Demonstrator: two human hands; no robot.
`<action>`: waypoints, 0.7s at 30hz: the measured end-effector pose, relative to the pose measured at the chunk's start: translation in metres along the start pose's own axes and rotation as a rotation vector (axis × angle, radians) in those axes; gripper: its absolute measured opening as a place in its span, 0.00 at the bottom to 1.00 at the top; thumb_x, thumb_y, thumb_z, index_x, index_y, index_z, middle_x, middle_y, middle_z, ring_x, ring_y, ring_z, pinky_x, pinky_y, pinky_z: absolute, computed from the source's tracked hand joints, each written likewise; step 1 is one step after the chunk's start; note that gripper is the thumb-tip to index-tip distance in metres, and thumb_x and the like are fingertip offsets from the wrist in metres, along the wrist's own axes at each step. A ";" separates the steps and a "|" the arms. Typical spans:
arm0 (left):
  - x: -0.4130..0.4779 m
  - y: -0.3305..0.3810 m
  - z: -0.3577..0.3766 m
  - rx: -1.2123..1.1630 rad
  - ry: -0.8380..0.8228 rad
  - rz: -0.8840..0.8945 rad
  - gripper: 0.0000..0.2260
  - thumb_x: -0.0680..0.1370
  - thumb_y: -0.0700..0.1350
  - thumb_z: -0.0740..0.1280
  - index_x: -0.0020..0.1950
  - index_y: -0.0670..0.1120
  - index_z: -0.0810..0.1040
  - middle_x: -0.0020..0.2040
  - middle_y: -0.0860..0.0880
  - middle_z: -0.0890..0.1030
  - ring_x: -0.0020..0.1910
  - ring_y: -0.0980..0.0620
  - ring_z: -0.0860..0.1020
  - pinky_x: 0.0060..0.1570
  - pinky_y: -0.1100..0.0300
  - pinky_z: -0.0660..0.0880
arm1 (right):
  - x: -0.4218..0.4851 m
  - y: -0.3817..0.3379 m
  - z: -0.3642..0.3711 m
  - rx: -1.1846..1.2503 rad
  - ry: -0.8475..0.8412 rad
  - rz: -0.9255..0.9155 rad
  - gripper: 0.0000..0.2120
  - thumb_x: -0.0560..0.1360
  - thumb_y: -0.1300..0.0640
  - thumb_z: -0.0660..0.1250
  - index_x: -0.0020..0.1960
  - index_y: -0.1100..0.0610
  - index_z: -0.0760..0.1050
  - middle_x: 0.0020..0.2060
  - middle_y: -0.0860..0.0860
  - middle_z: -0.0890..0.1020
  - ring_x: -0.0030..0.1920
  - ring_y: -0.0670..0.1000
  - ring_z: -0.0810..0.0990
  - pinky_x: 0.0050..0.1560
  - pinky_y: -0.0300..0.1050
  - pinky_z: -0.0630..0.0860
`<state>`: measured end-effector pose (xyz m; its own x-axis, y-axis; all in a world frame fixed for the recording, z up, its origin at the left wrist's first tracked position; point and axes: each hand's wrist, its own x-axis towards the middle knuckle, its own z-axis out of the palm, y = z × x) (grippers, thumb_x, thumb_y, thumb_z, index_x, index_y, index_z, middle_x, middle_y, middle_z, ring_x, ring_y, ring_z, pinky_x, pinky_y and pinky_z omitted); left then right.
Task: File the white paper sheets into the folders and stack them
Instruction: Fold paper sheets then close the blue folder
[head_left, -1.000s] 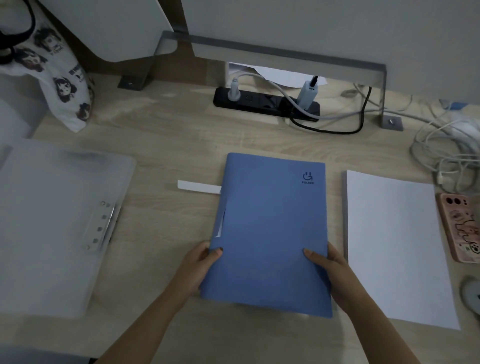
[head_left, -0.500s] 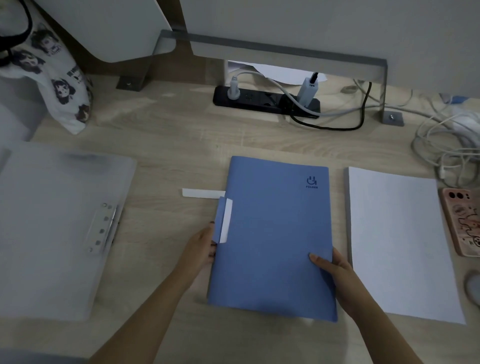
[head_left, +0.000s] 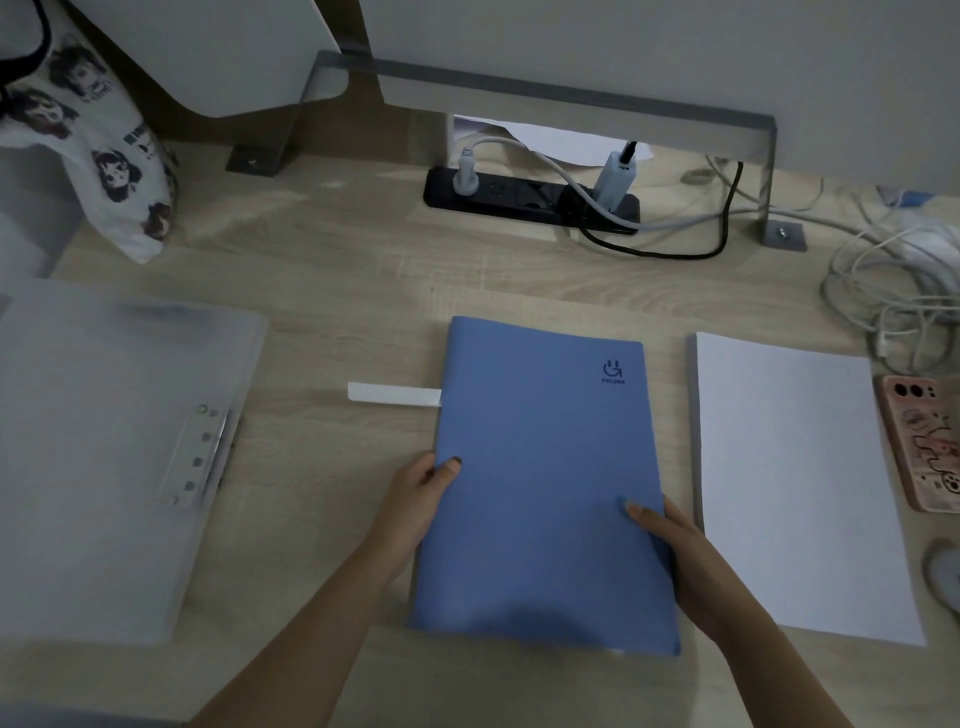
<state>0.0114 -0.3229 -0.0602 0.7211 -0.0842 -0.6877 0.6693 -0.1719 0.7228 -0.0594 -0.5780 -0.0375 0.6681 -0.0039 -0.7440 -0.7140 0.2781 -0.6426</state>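
Blue folder sits between the grips: left grip pinches its 8 o'clock edge, right grip its 4 o'clock edge.

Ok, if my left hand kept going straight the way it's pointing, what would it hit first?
The flat blue folder: your left hand grips its left edge and points up and right across the cover. Beyond the folder, that line seems to lead toward the black power strip, though depth is unclear.
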 end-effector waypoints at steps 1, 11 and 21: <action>-0.001 0.000 0.001 0.006 0.011 0.002 0.12 0.79 0.46 0.62 0.54 0.39 0.79 0.52 0.40 0.83 0.51 0.42 0.81 0.58 0.43 0.75 | 0.001 -0.001 0.000 -0.007 0.007 -0.004 0.14 0.73 0.56 0.67 0.58 0.48 0.75 0.51 0.49 0.84 0.51 0.53 0.83 0.45 0.47 0.81; 0.010 0.017 0.002 0.526 0.537 0.321 0.15 0.76 0.49 0.66 0.56 0.41 0.73 0.55 0.42 0.73 0.55 0.43 0.72 0.55 0.51 0.71 | -0.002 -0.008 0.004 -0.004 -0.033 -0.010 0.24 0.65 0.52 0.74 0.61 0.49 0.75 0.55 0.52 0.83 0.54 0.56 0.82 0.52 0.51 0.81; 0.031 0.018 -0.038 1.310 0.445 0.580 0.39 0.72 0.72 0.42 0.46 0.41 0.77 0.43 0.44 0.80 0.49 0.43 0.77 0.68 0.46 0.57 | -0.011 -0.009 0.002 -0.004 -0.012 -0.031 0.26 0.63 0.51 0.76 0.60 0.49 0.75 0.54 0.52 0.84 0.53 0.55 0.83 0.47 0.48 0.82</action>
<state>0.0527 -0.2912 -0.0653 0.9781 -0.1906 -0.0842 -0.1773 -0.9736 0.1434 -0.0600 -0.5789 -0.0228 0.6925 -0.0013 -0.7214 -0.6936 0.2740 -0.6662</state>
